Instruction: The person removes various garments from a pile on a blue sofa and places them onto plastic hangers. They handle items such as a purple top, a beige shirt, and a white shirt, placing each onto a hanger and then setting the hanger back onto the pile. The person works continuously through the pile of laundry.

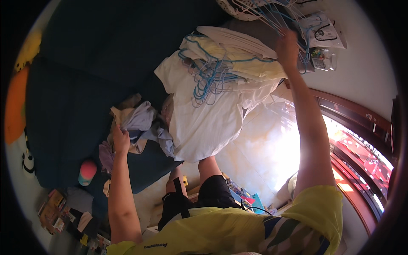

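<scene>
My left hand (121,140) grips the edge of some beige cloth in a small heap of clothes, beside a crumpled grey garment (140,116). My right hand (287,47) is raised at the upper right, over a bunch of white and blue hangers (277,16); it is blurred, and I cannot tell whether it grips any of them. Between my hands lies a pile of clothes, with a white T-shirt (207,124) hanging over the front edge and a pale yellow garment (258,68) above it. Several blue and grey clothes hangers (208,79) lie tangled on the pile.
A dark blue cover (73,105) spreads beneath the clothes. A pink and teal cylindrical object (87,172) stands at the lower left. A glass jar (323,59) and a white paper bag (322,32) are at the upper right. Shelves with books (52,207) are at the lower left.
</scene>
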### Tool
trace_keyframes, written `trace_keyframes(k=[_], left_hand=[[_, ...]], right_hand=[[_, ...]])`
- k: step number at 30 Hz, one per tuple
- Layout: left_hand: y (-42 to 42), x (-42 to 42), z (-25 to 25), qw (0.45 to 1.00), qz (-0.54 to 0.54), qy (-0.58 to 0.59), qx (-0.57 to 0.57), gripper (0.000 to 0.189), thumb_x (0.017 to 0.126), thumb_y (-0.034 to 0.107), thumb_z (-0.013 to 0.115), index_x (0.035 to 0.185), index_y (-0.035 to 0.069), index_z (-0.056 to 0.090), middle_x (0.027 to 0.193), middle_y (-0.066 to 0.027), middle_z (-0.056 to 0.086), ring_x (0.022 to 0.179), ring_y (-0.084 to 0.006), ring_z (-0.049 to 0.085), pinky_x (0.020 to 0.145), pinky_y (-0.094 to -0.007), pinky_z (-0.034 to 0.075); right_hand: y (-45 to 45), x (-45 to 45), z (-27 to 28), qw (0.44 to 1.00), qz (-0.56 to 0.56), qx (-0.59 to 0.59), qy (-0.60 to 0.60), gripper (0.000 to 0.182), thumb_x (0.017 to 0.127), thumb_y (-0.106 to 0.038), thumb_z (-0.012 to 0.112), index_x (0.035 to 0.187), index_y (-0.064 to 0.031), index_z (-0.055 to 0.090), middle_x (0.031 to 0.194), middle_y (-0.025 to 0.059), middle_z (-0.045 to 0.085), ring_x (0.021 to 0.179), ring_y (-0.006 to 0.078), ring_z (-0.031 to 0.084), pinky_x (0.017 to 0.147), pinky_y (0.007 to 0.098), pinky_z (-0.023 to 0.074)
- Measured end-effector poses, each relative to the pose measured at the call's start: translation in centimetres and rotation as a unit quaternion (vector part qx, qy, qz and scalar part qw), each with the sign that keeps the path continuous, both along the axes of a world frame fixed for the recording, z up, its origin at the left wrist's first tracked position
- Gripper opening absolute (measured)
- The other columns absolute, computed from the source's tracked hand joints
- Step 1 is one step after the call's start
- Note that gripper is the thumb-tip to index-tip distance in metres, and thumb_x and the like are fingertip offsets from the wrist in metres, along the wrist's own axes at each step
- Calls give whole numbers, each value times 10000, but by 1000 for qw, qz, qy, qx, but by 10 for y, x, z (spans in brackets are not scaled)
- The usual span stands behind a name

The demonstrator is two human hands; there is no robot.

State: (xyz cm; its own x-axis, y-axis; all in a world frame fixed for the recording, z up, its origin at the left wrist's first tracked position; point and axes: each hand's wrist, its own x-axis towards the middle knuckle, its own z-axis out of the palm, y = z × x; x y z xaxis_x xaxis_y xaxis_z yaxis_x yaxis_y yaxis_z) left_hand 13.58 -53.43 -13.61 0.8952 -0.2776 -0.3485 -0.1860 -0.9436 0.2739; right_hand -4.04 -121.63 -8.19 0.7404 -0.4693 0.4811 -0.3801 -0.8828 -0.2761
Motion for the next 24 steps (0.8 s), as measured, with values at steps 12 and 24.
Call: trace_keyframes(k=[12, 24], left_hand=[[-29, -75, 42, 991, -110, 32, -69, 400, 829, 85, 680, 1201, 25, 545, 1263, -209, 482, 1214, -397, 450, 1011, -451, 390], [13, -157, 84, 980, -87, 160, -82, 377, 831, 118, 690, 1177, 35, 564, 1205, -208, 533, 1160, -391, 497, 988, -419, 422]], right_hand=[[185, -50, -141, 891, 290, -162, 309, 345, 806, -159, 558, 1122, -35, 623, 1014, 57, 615, 1022, 223, 513, 876, 371, 418], [206, -31, -130, 890, 257, -129, 354, 276, 802, -145, 574, 1066, -67, 592, 999, 76, 625, 970, 234, 561, 811, 393, 406]])
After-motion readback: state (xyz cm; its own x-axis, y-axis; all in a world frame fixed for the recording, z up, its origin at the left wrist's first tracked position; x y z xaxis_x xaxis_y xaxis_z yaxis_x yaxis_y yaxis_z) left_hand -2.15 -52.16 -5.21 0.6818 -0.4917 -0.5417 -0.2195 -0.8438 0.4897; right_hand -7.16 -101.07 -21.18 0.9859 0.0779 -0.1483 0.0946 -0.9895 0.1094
